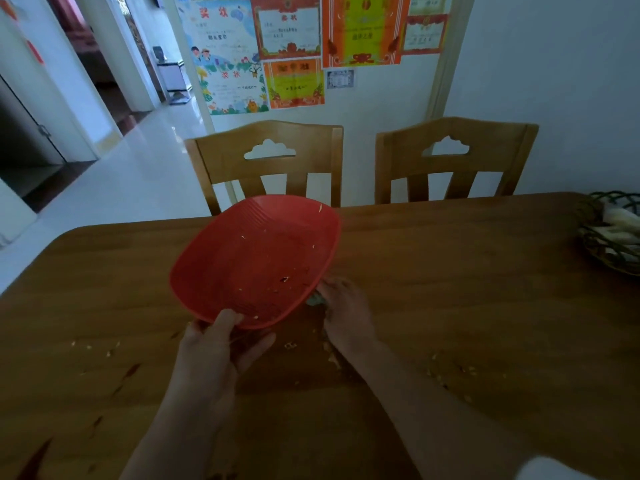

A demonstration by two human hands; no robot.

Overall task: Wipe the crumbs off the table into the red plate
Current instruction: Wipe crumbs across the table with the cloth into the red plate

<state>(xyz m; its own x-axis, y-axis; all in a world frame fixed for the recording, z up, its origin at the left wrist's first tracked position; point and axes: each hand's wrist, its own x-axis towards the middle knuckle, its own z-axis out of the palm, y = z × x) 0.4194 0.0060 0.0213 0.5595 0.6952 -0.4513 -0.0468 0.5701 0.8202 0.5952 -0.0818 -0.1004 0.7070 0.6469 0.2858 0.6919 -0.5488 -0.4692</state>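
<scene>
The red plate [256, 261] is lifted above the wooden table [450, 271], tilted toward me, with a few crumbs inside. My left hand [218, 344] grips its near rim, thumb on top. My right hand [346, 313] lies on the table beside and partly under the plate's right edge, holding a small pale cloth [316, 299] that is mostly hidden. Crumbs [332, 355] lie scattered on the table near my right wrist. More crumbs sit at the left [100, 348] and at the right [450, 372].
Two wooden chairs [270, 164] [453, 161] stand at the table's far edge. A woven basket [613, 230] with pale items sits at the far right of the table. Reddish scraps [131, 370] lie on the near left of the table.
</scene>
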